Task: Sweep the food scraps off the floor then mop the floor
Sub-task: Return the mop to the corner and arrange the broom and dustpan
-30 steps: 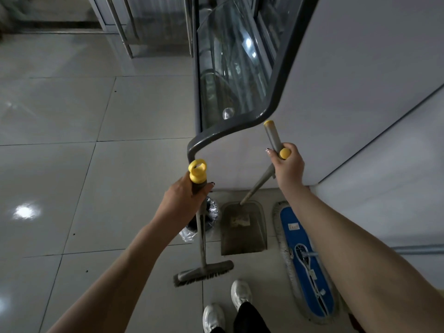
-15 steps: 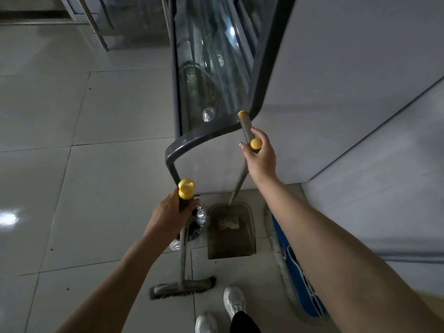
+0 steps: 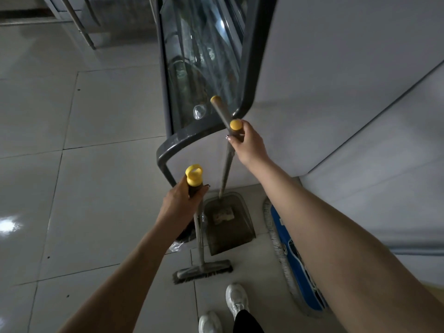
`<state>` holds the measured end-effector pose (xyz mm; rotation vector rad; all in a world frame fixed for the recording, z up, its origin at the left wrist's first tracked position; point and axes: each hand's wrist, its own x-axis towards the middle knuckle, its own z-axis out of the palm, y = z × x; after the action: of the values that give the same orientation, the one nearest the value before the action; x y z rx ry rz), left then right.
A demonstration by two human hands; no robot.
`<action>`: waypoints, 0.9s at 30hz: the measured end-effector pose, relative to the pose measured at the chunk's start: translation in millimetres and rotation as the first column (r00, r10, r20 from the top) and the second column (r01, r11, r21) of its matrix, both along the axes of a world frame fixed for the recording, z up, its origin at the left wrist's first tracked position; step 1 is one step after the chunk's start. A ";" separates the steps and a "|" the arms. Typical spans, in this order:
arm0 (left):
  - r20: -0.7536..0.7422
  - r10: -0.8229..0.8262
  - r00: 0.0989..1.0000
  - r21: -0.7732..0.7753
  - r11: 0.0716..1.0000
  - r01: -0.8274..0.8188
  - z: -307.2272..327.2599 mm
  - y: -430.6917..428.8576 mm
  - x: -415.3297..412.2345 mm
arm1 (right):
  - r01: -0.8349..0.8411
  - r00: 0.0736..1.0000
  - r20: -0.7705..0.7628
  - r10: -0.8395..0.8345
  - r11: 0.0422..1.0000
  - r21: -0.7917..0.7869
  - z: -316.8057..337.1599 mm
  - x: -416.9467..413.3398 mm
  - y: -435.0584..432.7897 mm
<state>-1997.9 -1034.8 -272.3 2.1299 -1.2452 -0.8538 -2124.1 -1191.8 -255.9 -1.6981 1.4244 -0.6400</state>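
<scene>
My left hand (image 3: 179,204) grips the yellow-capped handle of a broom (image 3: 203,270), whose grey brush head rests on the floor tiles just ahead of my feet. My right hand (image 3: 247,143) holds the handles of a long-handled dustpan (image 3: 228,227); the grey pan stands on the floor against the counter's base with a pale scrap (image 3: 223,213) lying in it. A flat mop (image 3: 292,263) with a blue pad and white fringe lies on the floor at the right, partly hidden by my right forearm.
A glass-fronted display counter (image 3: 204,68) with a dark grey frame rises right in front of me. A grey wall panel (image 3: 360,92) fills the right side. A dark bag in clear plastic (image 3: 182,239) sits behind the broom stick. Glossy tiled floor (image 3: 84,188) spreads to the left.
Both hands keep their grip on the broom and dustpan handles. The brush head has shifted slightly over the tiles while the view swayed; the dustpan stays by the counter.
</scene>
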 end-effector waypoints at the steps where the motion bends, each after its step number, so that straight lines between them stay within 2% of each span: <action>1: -0.008 -0.012 1.000 -0.004 1.000 0.012 -1.0 -1.3 -2.3 | -0.021 1.000 -0.013 0.022 0.999 0.025 -1.6 -1.7 -0.3; 6: 0.002 -0.050 0.999 -0.021 0.999 0.050 -1.0 -10.0 -15.1 | -0.098 0.990 -0.092 0.105 0.992 0.074 -11.7 -10.4 6.6; 10: -0.034 0.031 0.999 -0.076 0.997 -0.033 1.9 -21.4 -14.8 | -0.061 0.997 -0.050 0.062 0.998 0.017 -14.1 -9.3 7.7; 15: -0.060 0.060 0.996 -0.096 0.993 -0.066 5.6 -34.8 -17.8 | -0.038 0.999 -0.021 0.040 0.996 0.082 -17.6 -11.8 9.5; 21: -0.042 0.028 0.999 -0.141 0.989 -0.034 17.5 -57.6 -24.0 | -0.081 0.994 0.075 0.080 0.997 0.013 -7.9 -19.4 17.8; 27: -0.010 -0.011 1.000 -0.181 0.983 0.009 39.1 -72.9 -34.7 | -0.086 0.953 0.291 0.084 0.996 -0.003 26.3 -27.6 28.0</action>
<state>-2032.6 -1107.7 -233.2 1.9741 -1.2786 -0.7259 -2151.7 -1163.8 -229.6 -1.5735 1.1388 -0.7974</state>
